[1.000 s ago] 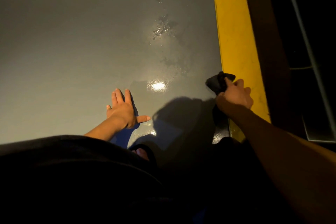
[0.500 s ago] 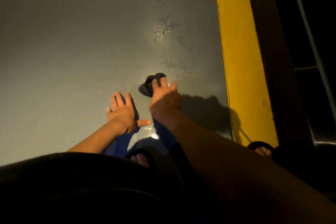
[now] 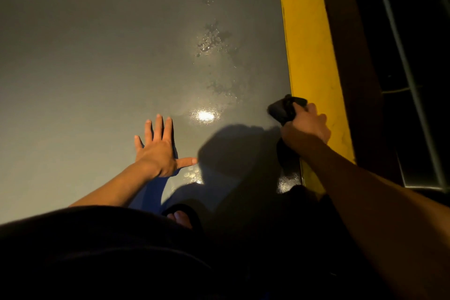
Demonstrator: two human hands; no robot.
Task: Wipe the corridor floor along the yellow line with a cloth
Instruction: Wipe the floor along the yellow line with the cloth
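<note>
While half a second ago the right hand rubbed the middle of the floor, it now grips the dark cloth right beside the yellow line. So the wiping goes back and forth. The left hand lies flat, fingers spread. Wet spots wait farther ahead. It is dim; one light shines on the floor.

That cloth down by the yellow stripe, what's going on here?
A person crouched on the grey floor is wiping it. Their right hand grips a dark cloth at the edge of the yellow line. The left hand rests flat on the floor, fingers spread. Wet patches glisten further ahead.
</note>
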